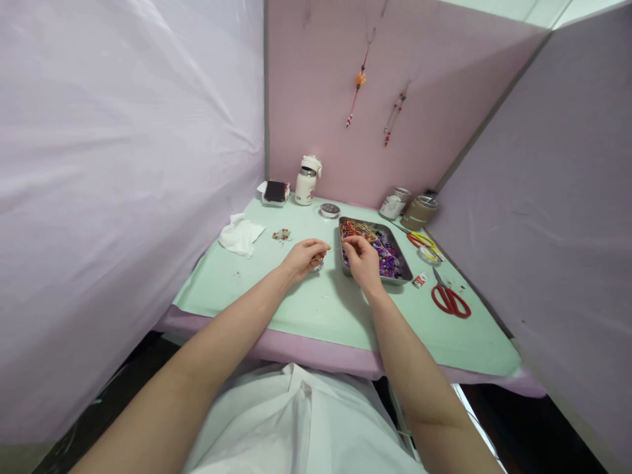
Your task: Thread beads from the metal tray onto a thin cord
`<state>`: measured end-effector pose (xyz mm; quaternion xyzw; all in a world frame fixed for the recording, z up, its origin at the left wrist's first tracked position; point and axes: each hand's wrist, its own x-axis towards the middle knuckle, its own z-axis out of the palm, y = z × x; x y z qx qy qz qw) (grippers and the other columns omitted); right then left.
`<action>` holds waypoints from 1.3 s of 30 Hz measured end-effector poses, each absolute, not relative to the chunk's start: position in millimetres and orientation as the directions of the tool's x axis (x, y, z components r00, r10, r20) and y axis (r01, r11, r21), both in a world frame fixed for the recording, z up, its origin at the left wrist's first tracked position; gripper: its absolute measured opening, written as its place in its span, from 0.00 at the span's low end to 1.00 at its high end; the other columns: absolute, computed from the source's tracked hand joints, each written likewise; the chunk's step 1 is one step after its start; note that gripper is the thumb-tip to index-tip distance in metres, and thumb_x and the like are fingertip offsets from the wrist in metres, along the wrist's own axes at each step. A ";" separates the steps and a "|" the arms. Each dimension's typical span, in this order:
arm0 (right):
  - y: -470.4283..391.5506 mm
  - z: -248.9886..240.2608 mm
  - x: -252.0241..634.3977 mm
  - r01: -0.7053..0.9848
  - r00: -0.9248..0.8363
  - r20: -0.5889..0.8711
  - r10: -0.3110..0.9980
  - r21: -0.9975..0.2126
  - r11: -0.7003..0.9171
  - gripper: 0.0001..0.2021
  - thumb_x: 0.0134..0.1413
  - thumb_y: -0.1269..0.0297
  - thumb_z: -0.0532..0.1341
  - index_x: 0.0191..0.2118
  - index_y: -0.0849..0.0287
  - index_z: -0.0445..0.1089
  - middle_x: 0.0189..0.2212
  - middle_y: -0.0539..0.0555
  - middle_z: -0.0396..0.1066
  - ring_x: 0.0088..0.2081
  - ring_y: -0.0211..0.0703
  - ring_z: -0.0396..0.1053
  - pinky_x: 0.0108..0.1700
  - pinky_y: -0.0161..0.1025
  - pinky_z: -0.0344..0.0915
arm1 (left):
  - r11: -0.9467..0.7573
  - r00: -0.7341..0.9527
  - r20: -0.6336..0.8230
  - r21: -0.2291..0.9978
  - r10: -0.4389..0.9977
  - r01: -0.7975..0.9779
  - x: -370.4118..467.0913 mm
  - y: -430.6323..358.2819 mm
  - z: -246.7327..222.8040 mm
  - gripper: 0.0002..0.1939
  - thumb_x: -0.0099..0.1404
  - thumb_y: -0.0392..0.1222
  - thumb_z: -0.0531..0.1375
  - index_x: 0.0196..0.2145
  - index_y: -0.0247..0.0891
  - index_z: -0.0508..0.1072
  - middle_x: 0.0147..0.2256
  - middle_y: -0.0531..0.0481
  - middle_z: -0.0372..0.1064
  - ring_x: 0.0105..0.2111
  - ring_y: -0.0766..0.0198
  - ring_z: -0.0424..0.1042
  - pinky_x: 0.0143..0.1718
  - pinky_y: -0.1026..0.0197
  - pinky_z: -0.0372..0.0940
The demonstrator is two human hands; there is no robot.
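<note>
My left hand (301, 259) is closed in a pinch over the middle of the table. Small red and clear beads (318, 264) show under its fingers, seemingly on a strand. A short gap to the right, my right hand (364, 262) pinches thumb to fingertips, level with the left. Whatever sits in that pinch, perhaps a fine thread, is too small to make out. Behind and beside the right hand lies a dark metal tray (407, 271) filled with purple, red and gold beads.
Red-handled scissors (450, 299), a small labelled box (421, 280) and yellow-handled scissors (419, 238) lie on the right. Jars (419, 212) and a white bottle (306, 185) stand at the back. Left are a tissue (241, 235) and a beaded piece (281, 234). Beaded strands (361, 79) hang on the wall.
</note>
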<state>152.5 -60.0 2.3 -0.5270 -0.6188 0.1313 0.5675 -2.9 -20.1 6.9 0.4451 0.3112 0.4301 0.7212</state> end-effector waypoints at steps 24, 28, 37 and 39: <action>-66.2 10.3 144.3 0.525 0.006 0.629 0.777 -0.663 0.533 0.05 0.52 0.62 0.61 0.31 0.55 0.71 0.33 0.53 0.70 0.36 0.41 0.66 0.34 0.39 0.61 | 0.185 0.475 -0.012 0.930 0.880 -0.319 -2.2 -25.4 7.7 0.12 0.46 0.44 0.67 0.22 0.34 0.70 0.20 0.56 0.58 0.19 0.76 0.55 0.19 0.68 0.47; -67.3 10.6 143.8 0.517 0.006 0.607 0.794 -0.682 0.518 0.05 0.53 0.62 0.59 0.31 0.56 0.69 0.32 0.52 0.68 0.34 0.40 0.65 0.33 0.37 0.61 | 0.196 0.500 -0.025 0.936 0.866 -0.293 -3.2 -25.4 7.8 0.13 0.46 0.45 0.68 0.24 0.33 0.72 0.19 0.55 0.59 0.18 0.76 0.55 0.20 0.67 0.47; -65.4 6.0 141.1 0.459 0.069 0.513 0.856 -0.778 0.429 0.03 0.50 0.65 0.56 0.31 0.57 0.64 0.29 0.50 0.65 0.30 0.38 0.63 0.30 0.35 0.61 | 0.232 0.525 -0.047 0.928 0.850 -0.292 -2.6 -24.6 7.5 0.15 0.45 0.45 0.69 0.26 0.32 0.72 0.19 0.55 0.59 0.18 0.76 0.56 0.19 0.68 0.47; -65.5 5.7 140.6 0.454 0.079 0.504 0.860 -0.786 0.419 0.02 0.48 0.66 0.55 0.30 0.57 0.63 0.29 0.50 0.64 0.31 0.38 0.62 0.30 0.34 0.61 | 0.242 0.510 -0.053 0.919 0.858 -0.311 -2.1 -24.2 8.0 0.14 0.44 0.44 0.69 0.25 0.32 0.72 0.19 0.55 0.59 0.18 0.76 0.55 0.19 0.68 0.46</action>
